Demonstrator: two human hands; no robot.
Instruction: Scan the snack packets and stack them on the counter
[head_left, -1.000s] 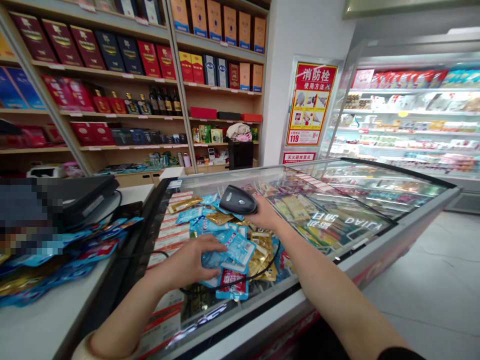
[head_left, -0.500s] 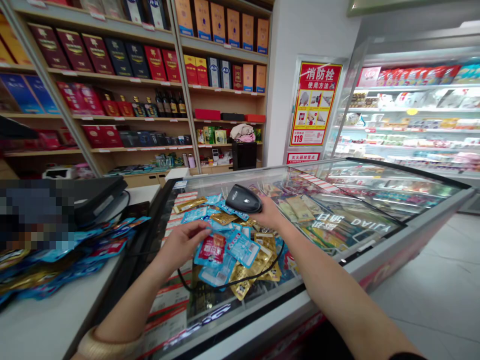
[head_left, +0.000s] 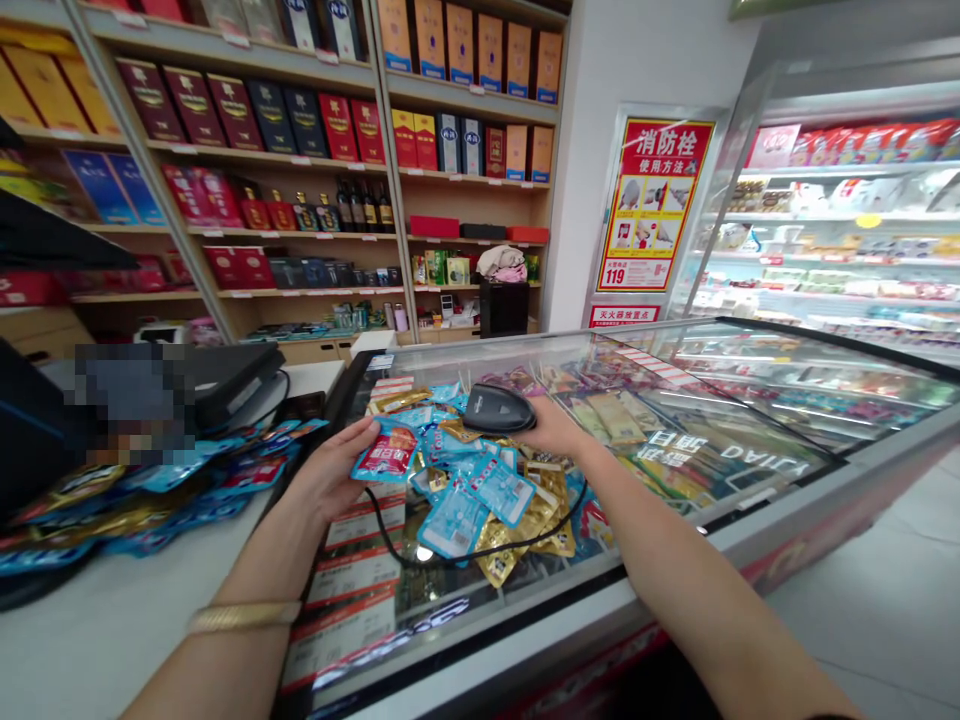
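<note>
Pinched in my left hand (head_left: 335,470) is a blue packet with a red label (head_left: 387,451), raised at the left side of the pile. My right hand (head_left: 553,428) grips a black handheld scanner (head_left: 496,409) over the back of the pile; its handle is hidden by the hand. Blue packets (head_left: 452,515) and gold packets (head_left: 501,555) lie heaped on the freezer's glass top. The scanner's black cable (head_left: 480,553) loops across the front of the heap.
More blue and gold packets (head_left: 180,490) lie on the white counter (head_left: 150,640) at left, beside a black device (head_left: 232,380). The glass-topped freezer (head_left: 739,545) extends right. Shelves of boxes (head_left: 292,165) stand behind, with a lit refrigerated display (head_left: 840,240) at back right.
My left hand has taken hold of the red-labelled packet and moved it left and up off the heap. The scanner has turned slightly in my right hand. The view has shifted left.
</note>
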